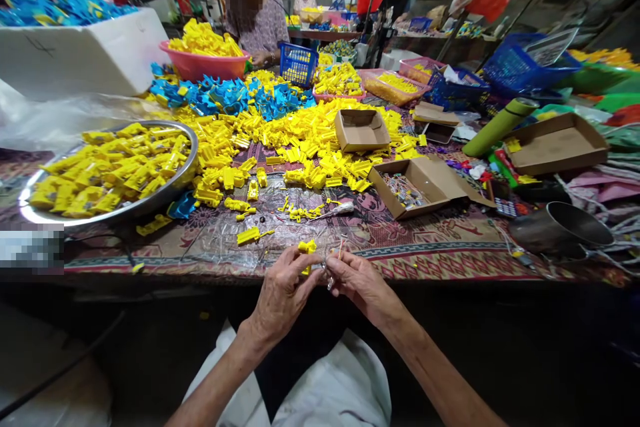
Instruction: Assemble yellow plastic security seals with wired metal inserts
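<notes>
Yellow plastic part (307,247) in left grip (283,295)

No words, brands or numbers can be read here. The white foam box (75,53) carries a dark marker scrawl (40,47) on its side, but it forms no letter or number that can be made out. The small printed packets (503,170) near the right end of the bench are too small and blurred to read.
</notes>
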Demonstrator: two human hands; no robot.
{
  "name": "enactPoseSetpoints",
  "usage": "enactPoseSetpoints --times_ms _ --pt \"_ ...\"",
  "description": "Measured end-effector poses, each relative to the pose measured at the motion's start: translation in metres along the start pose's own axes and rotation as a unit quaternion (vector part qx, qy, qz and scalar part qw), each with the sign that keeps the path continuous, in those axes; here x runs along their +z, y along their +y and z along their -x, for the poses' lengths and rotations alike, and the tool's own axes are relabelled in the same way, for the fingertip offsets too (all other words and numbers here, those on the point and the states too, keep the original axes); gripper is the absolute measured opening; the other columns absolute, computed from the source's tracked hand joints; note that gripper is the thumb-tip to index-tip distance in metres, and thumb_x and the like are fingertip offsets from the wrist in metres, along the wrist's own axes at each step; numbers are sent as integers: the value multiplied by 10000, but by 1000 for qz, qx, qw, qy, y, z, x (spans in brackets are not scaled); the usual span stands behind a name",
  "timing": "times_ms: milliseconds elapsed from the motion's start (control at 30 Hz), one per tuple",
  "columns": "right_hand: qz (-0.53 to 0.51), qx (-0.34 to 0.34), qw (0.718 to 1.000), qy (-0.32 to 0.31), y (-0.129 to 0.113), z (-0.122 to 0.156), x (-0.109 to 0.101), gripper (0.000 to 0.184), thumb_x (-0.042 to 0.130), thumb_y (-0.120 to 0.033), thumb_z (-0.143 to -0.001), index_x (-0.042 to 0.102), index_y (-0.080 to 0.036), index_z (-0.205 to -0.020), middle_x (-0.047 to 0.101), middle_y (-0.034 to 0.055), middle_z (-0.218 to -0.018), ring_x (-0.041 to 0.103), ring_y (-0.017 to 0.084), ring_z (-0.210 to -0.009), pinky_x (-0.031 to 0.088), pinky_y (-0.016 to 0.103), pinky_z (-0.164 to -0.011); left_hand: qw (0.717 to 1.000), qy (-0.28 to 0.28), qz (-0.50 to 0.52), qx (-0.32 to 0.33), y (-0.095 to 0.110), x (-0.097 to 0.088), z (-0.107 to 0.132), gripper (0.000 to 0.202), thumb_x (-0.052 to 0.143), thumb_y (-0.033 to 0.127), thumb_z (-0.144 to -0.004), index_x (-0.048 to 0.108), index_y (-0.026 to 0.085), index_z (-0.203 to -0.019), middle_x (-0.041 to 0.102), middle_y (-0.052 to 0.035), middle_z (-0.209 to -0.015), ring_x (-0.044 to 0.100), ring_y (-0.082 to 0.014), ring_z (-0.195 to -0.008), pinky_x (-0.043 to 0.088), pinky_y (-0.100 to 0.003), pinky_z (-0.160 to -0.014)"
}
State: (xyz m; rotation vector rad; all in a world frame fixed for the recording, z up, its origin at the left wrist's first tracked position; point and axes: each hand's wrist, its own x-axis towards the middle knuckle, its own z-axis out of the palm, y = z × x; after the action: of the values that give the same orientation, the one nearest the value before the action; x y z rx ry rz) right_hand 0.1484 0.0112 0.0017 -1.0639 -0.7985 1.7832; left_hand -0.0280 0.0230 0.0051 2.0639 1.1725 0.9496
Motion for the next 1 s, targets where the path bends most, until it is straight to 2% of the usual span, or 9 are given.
enactPoseSetpoints --times_ms 67,167,300,433,567,633,700,833,1000 --pt "-4 -2 1000 -4 1 -1 0 325 722 -467 -805 618 -161 -829 578 -5 -744 514 93 -631 416 207 -562 1000 2 -10 5 1 0 -1 201 554 268 -934 695 201 -1062 588 -80 -984 575 -185 -910 463 -290 -790" --pt "18 -18 1000 6 3 -2 2 330 706 -476 -813 610 -161 -828 583 -5 -734 526 101 -635 423 217 -571 1000 -2 -1 -10 1 0 -2 192 553 274 -933 718 205 -1001 605 -73 -947 576 -186 -897 457 -294 -792" --pt "130 -68 988 41 5 -3 5 318 657 -474 -847 614 -161 -812 580 -12 -682 523 107 -609 424 235 -577 983 -16 133 -127 1 3 -3 230 570 354 -918 718 181 -885 634 -49 -834 578 -160 -761 460 -250 -637" --pt "202 -93 974 37 -5 -2 4 285 605 -450 -881 601 -172 -818 563 -22 -674 511 110 -607 428 244 -588 910 -77 328 -242 -1 3 -3 301 601 433 -884 710 152 -899 620 -38 -784 545 -132 -663 454 -217 -513" --pt "221 -96 967 76 -16 -2 2 275 631 -448 -856 578 -185 -795 524 -38 -656 484 103 -594 417 237 -578 815 -84 483 -309 -3 -2 0 389 700 384 -830 666 178 -1157 613 -29 -835 550 -108 -688 480 -193 -539" --pt "205 -85 973 60 -17 -4 3 289 631 -464 -852 568 -187 -798 549 -32 -656 505 109 -596 430 245 -585 769 -87 541 -330 -4 -4 3 506 721 334 -827 577 219 -1298 628 -24 -844 563 -95 -677 485 -181 -543" --pt "191 -76 978 38 -14 -5 5 300 624 -478 -855 570 -185 -817 572 -25 -643 521 115 -585 435 250 -577 735 -93 578 -342 -5 -4 6 515 716 300 -839 552 222 -1321 645 -31 -858 581 -89 -671 493 -172 -541" --pt "190 -90 977 31 -6 -6 8 299 622 -475 -863 575 -181 -829 551 -37 -604 489 98 -535 401 232 -528 699 -96 614 -355 -8 -2 8 359 675 278 -875 632 172 -1216 648 -45 -868 598 -79 -660 508 -153 -521" --pt "185 -100 977 26 -4 -6 10 288 618 -461 -872 574 -180 -825 521 -44 -609 461 88 -530 376 221 -507 689 -83 621 -365 -5 -2 8 335 658 269 -889 652 168 -1209 638 -39 -848 589 -69 -640 530 -143 -518"
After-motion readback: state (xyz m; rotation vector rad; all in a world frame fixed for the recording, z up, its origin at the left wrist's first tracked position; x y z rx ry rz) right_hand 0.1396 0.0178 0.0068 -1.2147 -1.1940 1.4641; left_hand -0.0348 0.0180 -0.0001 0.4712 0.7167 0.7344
